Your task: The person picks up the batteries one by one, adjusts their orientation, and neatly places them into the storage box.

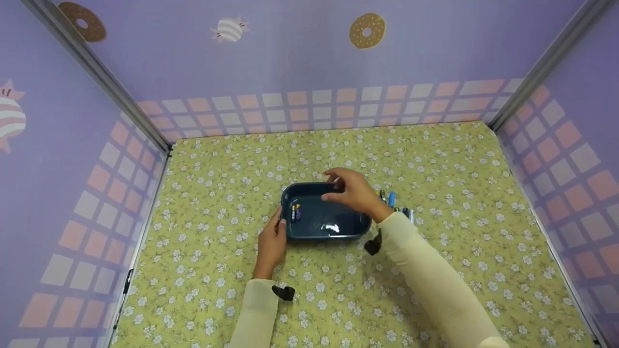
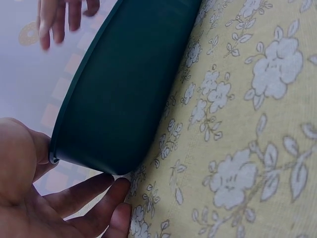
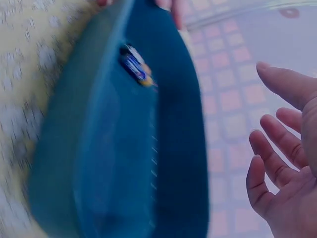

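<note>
A dark teal plastic tub (image 1: 333,220) sits on the flowered yellow cloth. A small battery pair (image 1: 296,212) lies inside it at the left end, also seen in the right wrist view as batteries (image 3: 134,65). My left hand (image 1: 272,239) rests against the tub's left end, thumb at the rim, while its fingers (image 2: 94,198) lie straight along the tub (image 2: 124,84) at its base. My right hand (image 1: 350,189) hovers over the far rim. It holds nothing, and its fingers (image 3: 270,158) are loosely spread beside the tub (image 3: 99,148).
Several loose batteries (image 1: 394,200), one of them blue, lie on the cloth just right of the tub, partly behind my right wrist. Purple panel walls (image 1: 96,159) close in the left, back and right sides. Yellow cloth (image 1: 459,159) spreads all round the tub.
</note>
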### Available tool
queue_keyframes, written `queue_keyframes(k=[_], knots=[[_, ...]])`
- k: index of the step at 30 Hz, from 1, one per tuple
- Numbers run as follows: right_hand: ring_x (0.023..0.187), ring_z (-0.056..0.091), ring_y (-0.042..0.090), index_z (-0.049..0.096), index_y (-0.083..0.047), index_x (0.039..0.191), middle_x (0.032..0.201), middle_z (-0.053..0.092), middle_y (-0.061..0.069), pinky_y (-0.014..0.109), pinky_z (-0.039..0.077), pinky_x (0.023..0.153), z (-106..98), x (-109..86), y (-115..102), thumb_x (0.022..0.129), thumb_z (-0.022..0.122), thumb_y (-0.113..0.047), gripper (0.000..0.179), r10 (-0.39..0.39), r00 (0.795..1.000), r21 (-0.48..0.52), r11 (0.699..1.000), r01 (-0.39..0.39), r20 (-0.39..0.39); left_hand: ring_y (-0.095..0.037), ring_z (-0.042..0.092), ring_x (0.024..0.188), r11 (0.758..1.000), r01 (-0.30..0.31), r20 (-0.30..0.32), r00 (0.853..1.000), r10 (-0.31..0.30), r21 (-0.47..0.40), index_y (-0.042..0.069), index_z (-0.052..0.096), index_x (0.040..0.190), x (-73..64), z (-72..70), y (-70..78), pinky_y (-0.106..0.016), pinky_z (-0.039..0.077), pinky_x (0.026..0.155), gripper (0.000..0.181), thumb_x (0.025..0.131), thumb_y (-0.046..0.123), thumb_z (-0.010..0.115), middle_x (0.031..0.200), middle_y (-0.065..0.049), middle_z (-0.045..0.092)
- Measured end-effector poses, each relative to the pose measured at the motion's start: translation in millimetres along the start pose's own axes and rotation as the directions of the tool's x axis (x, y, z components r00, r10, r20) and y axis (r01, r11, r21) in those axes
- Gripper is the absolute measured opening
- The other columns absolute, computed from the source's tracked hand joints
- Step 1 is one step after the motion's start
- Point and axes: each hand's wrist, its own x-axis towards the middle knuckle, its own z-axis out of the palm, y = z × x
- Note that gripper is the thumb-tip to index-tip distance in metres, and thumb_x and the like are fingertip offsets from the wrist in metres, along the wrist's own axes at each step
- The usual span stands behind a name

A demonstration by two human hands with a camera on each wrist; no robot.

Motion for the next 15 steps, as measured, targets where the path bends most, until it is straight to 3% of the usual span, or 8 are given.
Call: queue_keyframes(k=[2,5,11,15], knots=[[0.101,0.068,0.031,0.063,-0.017,0.139,0.12,0.069,0.012,0.046,0.056,0.083,-19.3,-7.8,2.8,0.086,0.085,-0.036,0.06,-0.01,0.999,-0.021,1.0,0.01,-0.034,-0.017,0.04,0.054,1.0,0.0,0.0,1.0,0.0,0.002,0.036,0.032,0.161,0.4,-0.1,-0.4,-0.036,0.041,0.062,0.05,0.112,0.038,0.041,0.086,-0.009,0.058],[0.1,0.067,0.03,0.063,-0.017,0.138,0.118,0.069,0.01,0.048,0.055,0.081,-43.3,-20.1,11.2,0.085,0.085,-0.036,0.061,-0.015,0.996,-0.056,0.998,0.011,-0.085,-0.016,0.041,0.056,1.0,0.0,-0.003,1.0,0.0,0.004,0.035,0.033,0.161,1.1,-0.1,-0.6,-0.036,0.041,0.065,0.05,0.112,0.038,0.041,0.094,-0.004,0.06],[0.098,0.065,0.026,0.063,-0.016,0.138,0.117,0.07,0.011,0.053,0.054,0.079,-72.4,-48.1,34.8,0.084,0.087,-0.028,0.06,0.015,0.987,-0.126,0.991,-0.036,-0.162,-0.017,0.04,0.057,1.0,-0.006,0.0,1.0,0.006,0.015,0.033,0.032,0.161,0.9,0.0,0.0,-0.036,0.041,0.064,0.05,0.112,0.037,0.041,0.09,-0.011,0.06],[0.1,0.065,0.029,0.063,-0.017,0.139,0.12,0.069,0.013,0.053,0.052,0.077,-83.5,-69.3,53.7,0.085,0.087,-0.027,0.06,0.039,0.981,-0.145,0.987,-0.068,-0.192,-0.016,0.043,0.062,1.0,0.001,0.0,1.0,-0.001,0.02,0.031,0.033,0.161,1.0,-1.1,-0.3,-0.036,0.042,0.067,0.051,0.112,0.037,0.041,0.12,-0.012,0.067]])
